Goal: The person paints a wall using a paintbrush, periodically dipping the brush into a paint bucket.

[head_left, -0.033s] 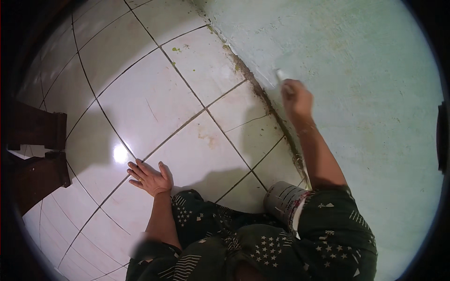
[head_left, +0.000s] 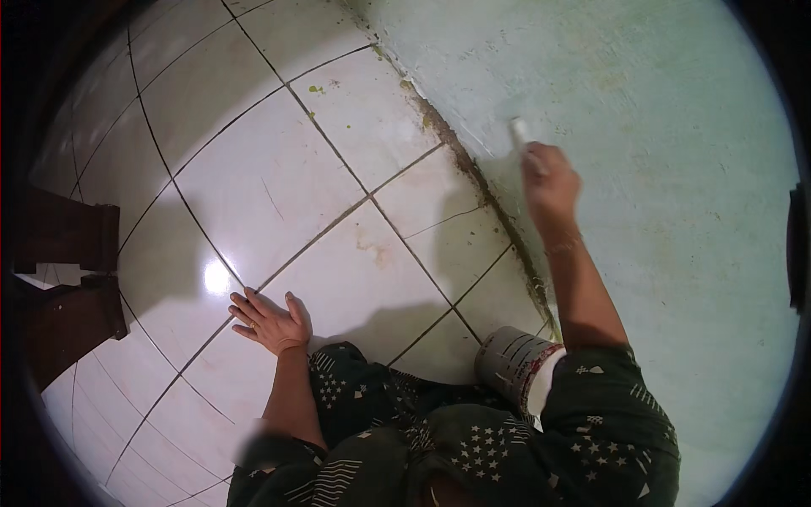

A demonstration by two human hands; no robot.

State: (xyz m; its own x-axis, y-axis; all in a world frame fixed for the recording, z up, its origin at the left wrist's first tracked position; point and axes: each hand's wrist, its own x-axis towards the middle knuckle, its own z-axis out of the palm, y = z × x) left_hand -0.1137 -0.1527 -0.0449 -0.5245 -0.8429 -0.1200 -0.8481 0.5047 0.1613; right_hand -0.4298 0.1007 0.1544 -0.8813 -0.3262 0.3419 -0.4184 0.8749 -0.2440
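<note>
My right hand [head_left: 551, 190] is closed on a white handled tool [head_left: 520, 133], apparently a brush, held against the pale green wall [head_left: 676, 160] just right of the dirty, cracked seam along the floor. The tool's working end is too blurred to make out clearly. My left hand [head_left: 269, 321] lies flat on the white tiled floor [head_left: 253, 220] with its fingers spread, a ring on one finger. A paint can [head_left: 505, 363], stained red around the rim and with white inside, sits between my patterned dark green clothing [head_left: 448, 439] and the wall, below my right forearm.
Dark brown wooden furniture [head_left: 68, 237] stands on the tiles at the left edge. The wall takes up the right half of the view, with a dark object [head_left: 795, 249] at its far right rim. Small green flecks and brown stains mark tiles along the seam.
My right hand and the white tool have shifted slightly rightward along the wall surface. My left hand stays in place on the floor.
</note>
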